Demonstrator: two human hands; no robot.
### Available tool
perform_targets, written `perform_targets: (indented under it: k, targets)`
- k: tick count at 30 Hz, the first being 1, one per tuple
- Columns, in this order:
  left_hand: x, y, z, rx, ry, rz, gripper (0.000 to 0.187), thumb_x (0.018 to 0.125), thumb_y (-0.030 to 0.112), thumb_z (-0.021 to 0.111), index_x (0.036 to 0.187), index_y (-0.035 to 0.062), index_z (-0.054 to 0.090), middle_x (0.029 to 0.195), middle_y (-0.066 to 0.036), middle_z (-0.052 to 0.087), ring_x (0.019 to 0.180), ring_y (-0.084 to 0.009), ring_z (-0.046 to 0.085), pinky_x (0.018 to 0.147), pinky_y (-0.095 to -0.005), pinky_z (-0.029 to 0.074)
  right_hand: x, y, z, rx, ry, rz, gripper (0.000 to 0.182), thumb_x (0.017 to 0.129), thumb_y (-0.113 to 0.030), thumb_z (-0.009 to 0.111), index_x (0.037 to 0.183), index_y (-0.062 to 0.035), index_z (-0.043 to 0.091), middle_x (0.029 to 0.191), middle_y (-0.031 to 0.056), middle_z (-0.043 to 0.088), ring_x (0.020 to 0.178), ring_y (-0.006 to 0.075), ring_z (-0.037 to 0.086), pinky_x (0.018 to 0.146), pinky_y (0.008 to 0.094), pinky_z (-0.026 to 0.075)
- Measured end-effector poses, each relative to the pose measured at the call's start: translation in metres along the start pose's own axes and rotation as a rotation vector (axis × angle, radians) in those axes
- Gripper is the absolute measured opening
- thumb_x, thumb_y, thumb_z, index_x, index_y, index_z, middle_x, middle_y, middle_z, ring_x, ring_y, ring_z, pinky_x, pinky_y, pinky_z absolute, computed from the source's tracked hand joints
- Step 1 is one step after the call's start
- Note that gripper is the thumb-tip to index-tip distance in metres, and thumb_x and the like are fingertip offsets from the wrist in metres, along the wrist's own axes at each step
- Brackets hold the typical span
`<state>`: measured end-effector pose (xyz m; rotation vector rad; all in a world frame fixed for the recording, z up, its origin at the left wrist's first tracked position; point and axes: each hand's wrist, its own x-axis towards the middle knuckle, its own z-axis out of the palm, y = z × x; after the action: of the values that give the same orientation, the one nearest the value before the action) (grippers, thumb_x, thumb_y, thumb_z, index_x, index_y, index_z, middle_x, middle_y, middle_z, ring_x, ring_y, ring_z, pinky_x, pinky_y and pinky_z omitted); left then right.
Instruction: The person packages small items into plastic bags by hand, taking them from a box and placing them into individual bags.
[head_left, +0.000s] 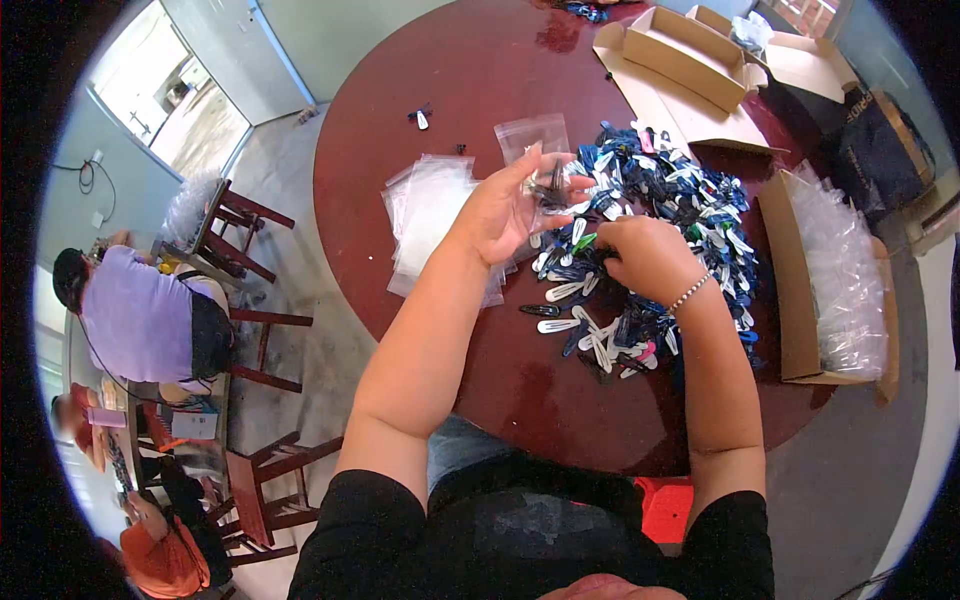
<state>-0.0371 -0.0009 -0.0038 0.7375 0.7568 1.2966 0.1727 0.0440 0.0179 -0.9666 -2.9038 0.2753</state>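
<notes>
My left hand (505, 208) is raised beside the pile, its fingers curled around a few dark hair clips (550, 185). My right hand (648, 258) reaches down into a heap of snap hair clips (715, 225), mostly navy, black and white. Its fingertips are drawn together; what they pinch is hidden. Close by those fingertips lies a green clip (584, 242). Under and left of my left forearm, a stack of clear zip bags (425, 215) rests on the round table. One more zip bag (530, 132) lies just beyond my left hand.
Cardboard trays (690, 55) stand at the table's far right. A carton (792, 285) filled with clear plastic bags (845, 280) sits at the right edge. A lone white clip (422, 120) lies on the dark red table (380, 90). Other people sit at left, near wooden stools (265, 335).
</notes>
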Motion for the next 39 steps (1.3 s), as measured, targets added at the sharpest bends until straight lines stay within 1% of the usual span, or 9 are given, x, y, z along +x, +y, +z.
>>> perform_targets:
  k: [10,13,16,19,22,29,32,36,39]
  targets:
    - [-0.003,-0.002,0.008,0.076,-0.043,-0.038,0.044,0.093,0.042,0.055,0.121,0.0077,0.055,0.113,-0.01,0.065,0.103,-0.0196,0.061,0.081,-0.0324,0.048,-0.001,0.019,-0.014,0.214,0.168,-0.13,0.016,0.077,-0.01,0.067,0.09,-0.001,0.066,0.084,0.0126,0.063,0.076,0.0288,0.062,0.069,0.0365,0.049]
    - [-0.006,-0.004,0.013,0.195,-0.063,-0.036,0.044,0.092,0.036,0.059,0.124,0.0063,0.054,0.111,-0.009,0.065,0.102,-0.0173,0.061,0.081,-0.0313,0.048,0.0,0.005,-0.025,0.463,0.527,-0.043,0.01,0.083,-0.003,0.066,0.092,0.0005,0.065,0.081,0.0076,0.061,0.069,0.0141,0.059,0.062,0.0255,0.047]
    - [-0.007,-0.007,0.018,0.339,-0.095,-0.006,0.047,0.091,0.034,0.061,0.127,0.0047,0.054,0.109,-0.007,0.067,0.099,-0.0148,0.062,0.078,-0.0298,0.048,0.0,-0.006,-0.028,0.633,0.698,-0.054,0.012,0.082,-0.001,0.066,0.094,0.0012,0.065,0.084,0.0068,0.062,0.07,0.0123,0.059,0.062,0.0242,0.047]
    - [-0.008,-0.006,0.021,0.481,-0.15,0.009,0.046,0.091,0.031,0.061,0.128,0.0049,0.053,0.112,-0.01,0.066,0.099,-0.0147,0.063,0.079,-0.0269,0.05,0.0,-0.011,-0.029,0.503,0.792,-0.146,0.016,0.082,0.0,0.066,0.097,0.001,0.066,0.089,0.0056,0.063,0.07,0.0105,0.058,0.062,0.023,0.047]
    - [-0.008,-0.007,0.022,0.563,-0.252,0.043,0.046,0.091,0.033,0.061,0.126,0.0048,0.056,0.108,-0.007,0.068,0.096,-0.014,0.063,0.078,-0.0273,0.05,-0.001,-0.016,-0.026,0.567,0.75,-0.144,0.018,0.083,-0.001,0.067,0.101,0.0006,0.067,0.095,0.0053,0.065,0.072,0.0102,0.059,0.064,0.0231,0.048]
    - [-0.007,-0.011,0.018,0.264,-0.225,0.0,0.049,0.093,0.034,0.057,0.129,0.0022,0.052,0.116,-0.012,0.063,0.102,-0.0204,0.063,0.083,-0.033,0.053,0.004,-0.019,-0.025,0.653,0.829,-0.023,0.02,0.082,-0.002,0.069,0.102,-0.0015,0.068,0.097,0.0049,0.065,0.077,0.0104,0.06,0.068,0.0241,0.049]
    - [-0.008,-0.012,0.014,0.101,-0.3,0.0,0.053,0.095,0.039,0.052,0.131,0.0007,0.05,0.117,-0.015,0.062,0.104,-0.024,0.063,0.085,-0.0366,0.054,-0.004,-0.014,-0.028,0.786,0.402,-0.051,0.011,0.082,-0.002,0.068,0.093,0.0001,0.069,0.085,0.0029,0.065,0.078,0.0103,0.06,0.069,0.0234,0.047]
    - [-0.005,-0.014,0.017,0.096,-0.32,0.014,0.058,0.095,0.043,0.051,0.133,-0.0005,0.046,0.117,-0.018,0.061,0.106,-0.0269,0.063,0.084,-0.0375,0.055,-0.002,-0.006,-0.032,0.687,0.753,-0.139,0.006,0.084,-0.004,0.068,0.088,0.0009,0.069,0.077,-0.0008,0.063,0.067,0.0054,0.055,0.058,0.0202,0.042]
    - [-0.003,-0.013,0.018,0.177,-0.161,-0.027,0.058,0.093,0.041,0.055,0.134,0.0014,0.044,0.116,-0.017,0.062,0.104,-0.0251,0.064,0.081,-0.0324,0.055,-0.014,0.004,-0.049,0.686,0.633,0.17,0.008,0.085,-0.007,0.068,0.085,0.0013,0.069,0.069,-0.0033,0.059,0.064,0.002,0.049,0.056,0.0188,0.039]
